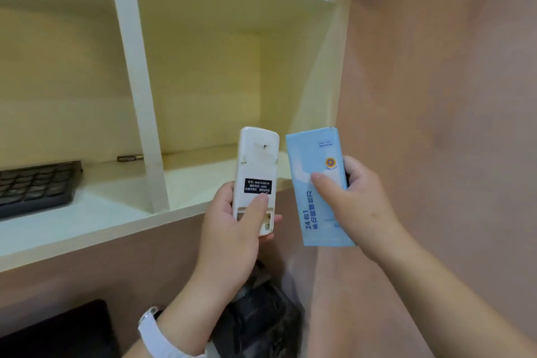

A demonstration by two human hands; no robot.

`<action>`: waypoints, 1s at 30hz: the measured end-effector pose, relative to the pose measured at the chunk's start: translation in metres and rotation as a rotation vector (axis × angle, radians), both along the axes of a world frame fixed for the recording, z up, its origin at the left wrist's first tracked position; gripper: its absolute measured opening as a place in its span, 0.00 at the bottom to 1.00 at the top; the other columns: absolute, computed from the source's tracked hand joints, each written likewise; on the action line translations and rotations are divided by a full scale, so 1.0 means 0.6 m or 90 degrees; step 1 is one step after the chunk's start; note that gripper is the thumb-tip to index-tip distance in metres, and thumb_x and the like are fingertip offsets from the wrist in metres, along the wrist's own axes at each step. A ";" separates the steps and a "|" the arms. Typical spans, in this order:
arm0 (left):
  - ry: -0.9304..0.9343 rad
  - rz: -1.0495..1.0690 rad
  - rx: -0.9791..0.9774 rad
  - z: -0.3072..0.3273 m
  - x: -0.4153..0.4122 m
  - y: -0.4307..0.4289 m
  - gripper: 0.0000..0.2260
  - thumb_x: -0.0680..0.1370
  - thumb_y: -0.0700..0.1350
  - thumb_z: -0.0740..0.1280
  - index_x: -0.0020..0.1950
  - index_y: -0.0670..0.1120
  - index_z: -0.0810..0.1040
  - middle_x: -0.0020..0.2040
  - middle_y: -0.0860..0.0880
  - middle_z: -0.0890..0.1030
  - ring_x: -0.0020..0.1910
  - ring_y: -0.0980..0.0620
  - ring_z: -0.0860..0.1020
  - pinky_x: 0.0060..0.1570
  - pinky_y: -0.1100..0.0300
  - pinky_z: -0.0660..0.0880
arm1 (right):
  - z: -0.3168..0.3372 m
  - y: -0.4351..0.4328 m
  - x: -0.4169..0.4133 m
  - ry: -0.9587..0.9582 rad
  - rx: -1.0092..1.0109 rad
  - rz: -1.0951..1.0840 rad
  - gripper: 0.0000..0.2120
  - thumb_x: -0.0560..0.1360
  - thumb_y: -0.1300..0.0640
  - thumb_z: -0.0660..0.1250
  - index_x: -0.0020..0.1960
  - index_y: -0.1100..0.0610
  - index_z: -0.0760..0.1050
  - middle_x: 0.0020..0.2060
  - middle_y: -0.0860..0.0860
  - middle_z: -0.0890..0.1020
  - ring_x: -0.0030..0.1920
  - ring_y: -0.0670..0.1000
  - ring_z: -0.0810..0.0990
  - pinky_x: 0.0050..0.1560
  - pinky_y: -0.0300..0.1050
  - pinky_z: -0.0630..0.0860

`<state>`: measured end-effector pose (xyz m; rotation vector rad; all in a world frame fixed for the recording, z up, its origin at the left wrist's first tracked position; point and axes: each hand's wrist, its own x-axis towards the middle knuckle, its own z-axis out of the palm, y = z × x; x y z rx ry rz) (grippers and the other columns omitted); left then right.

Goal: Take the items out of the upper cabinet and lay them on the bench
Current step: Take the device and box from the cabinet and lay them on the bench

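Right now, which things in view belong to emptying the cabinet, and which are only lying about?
Belongs to the job: remote in the left hand; blue box in the right hand; keyboard and small metal rod on the cabinet shelf.
Just lying about: black bag and dark object below the cabinet.

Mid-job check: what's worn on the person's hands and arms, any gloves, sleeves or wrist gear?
No gloves or rings show on the left hand or the right hand. Both forearms are uncovered, no sleeves in view. The left wrist carries a white wristband, probably a watch strap.
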<state>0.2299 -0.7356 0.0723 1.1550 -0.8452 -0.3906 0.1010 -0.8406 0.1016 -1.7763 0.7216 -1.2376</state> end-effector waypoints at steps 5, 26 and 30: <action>0.042 -0.122 0.024 -0.053 0.022 0.014 0.04 0.79 0.39 0.66 0.51 0.46 0.77 0.43 0.48 0.85 0.37 0.47 0.85 0.31 0.57 0.79 | -0.056 0.054 -0.004 0.029 0.058 -0.118 0.04 0.75 0.56 0.68 0.47 0.57 0.77 0.40 0.54 0.84 0.37 0.52 0.83 0.36 0.54 0.81; 0.044 -0.600 0.175 -0.182 -0.312 0.146 0.04 0.79 0.40 0.66 0.51 0.48 0.78 0.42 0.49 0.85 0.39 0.46 0.85 0.30 0.64 0.74 | -0.180 0.416 -0.368 0.048 0.193 -0.601 0.00 0.75 0.58 0.68 0.45 0.54 0.78 0.42 0.53 0.83 0.37 0.49 0.82 0.37 0.49 0.80; -0.009 -0.700 0.183 -0.182 -0.444 0.245 0.04 0.79 0.41 0.65 0.52 0.49 0.77 0.43 0.50 0.85 0.40 0.45 0.85 0.30 0.63 0.75 | -0.190 0.563 -0.479 0.001 0.207 -0.709 0.02 0.75 0.59 0.69 0.47 0.56 0.78 0.42 0.55 0.84 0.40 0.54 0.84 0.38 0.52 0.81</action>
